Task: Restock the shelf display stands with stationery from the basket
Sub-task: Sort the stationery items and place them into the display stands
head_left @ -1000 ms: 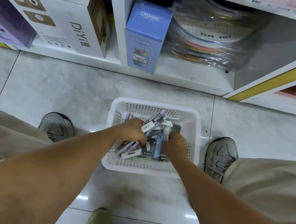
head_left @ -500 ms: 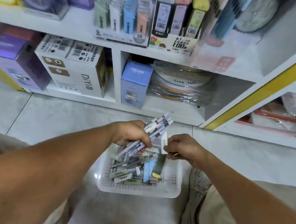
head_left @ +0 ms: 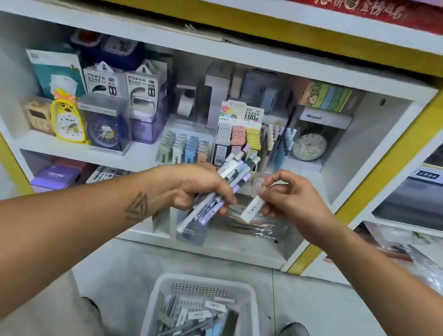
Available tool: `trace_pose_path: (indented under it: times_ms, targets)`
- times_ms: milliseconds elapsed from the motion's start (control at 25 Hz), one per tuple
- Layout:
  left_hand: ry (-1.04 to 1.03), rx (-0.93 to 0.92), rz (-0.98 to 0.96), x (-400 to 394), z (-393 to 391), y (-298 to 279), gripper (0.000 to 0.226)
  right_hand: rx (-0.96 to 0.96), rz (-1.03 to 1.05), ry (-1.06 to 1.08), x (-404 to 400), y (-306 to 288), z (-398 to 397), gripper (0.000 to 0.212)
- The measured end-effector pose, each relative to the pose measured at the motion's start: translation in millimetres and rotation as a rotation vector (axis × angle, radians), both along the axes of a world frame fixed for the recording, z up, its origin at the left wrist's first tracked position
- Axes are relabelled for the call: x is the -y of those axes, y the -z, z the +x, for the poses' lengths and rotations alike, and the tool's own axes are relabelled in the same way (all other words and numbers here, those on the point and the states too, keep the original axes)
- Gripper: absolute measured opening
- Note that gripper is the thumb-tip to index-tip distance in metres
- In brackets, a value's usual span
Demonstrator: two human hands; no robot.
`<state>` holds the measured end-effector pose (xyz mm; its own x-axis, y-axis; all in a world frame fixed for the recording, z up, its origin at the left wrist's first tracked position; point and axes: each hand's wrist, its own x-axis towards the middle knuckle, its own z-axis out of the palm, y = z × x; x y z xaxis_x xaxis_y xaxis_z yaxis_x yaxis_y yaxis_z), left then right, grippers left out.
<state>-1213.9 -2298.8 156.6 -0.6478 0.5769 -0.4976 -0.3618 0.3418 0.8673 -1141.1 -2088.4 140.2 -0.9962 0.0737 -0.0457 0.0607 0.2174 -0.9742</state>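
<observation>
Pens (head_left: 227, 186) fan out of our left hand (head_left: 197, 190), its grip curled tight round the middle of the bundle so the capped ends point up toward the shelf and stay sorted for feeding out one by one. Our right hand (head_left: 293, 200) pinches a single white piece (head_left: 252, 208), likely a small boxed refill or eraser, between thumb and fingertips; holding it alone lets us read it and match it to a slot. Both hands sit in front of the display stands (head_left: 237, 138) on the middle shelf (head_left: 141, 156), which hold rows of pastel items. We judge the next move is a short reach to the right stand. The basket (head_left: 208, 284) rests on the floor below between our feet, still holding a good deal of stationery, within easy reach for the next handful.
</observation>
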Motion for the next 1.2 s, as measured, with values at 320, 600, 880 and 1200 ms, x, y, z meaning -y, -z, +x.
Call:
trace_pose_path:
  times_ms: [320, 600, 880, 1200]
  targets:
    - [-0.239, 0.026, 0.128, 8.8, -48.3, -39.2, 0.012, -0.133, -0.118, 0.009, 3.9, -51.7, -61.6, 0.008]
    - [-0.349, 0.039, 0.144, 37.3, -80.1, -36.2, 0.006, -0.131, -0.150, -0.071, 23.6, -45.7, -102.1, 0.011]
    - [-0.450, 0.035, 0.140, 83.9, -108.2, -41.2, 0.006, -0.137, 0.093, -0.122, 58.5, -44.9, -134.1, 0.010]
    - [-0.493, 0.012, 0.128, 106.0, -114.6, -41.2, 0.009, -0.267, 0.279, 0.070, 84.3, -39.2, -159.7, 0.021]
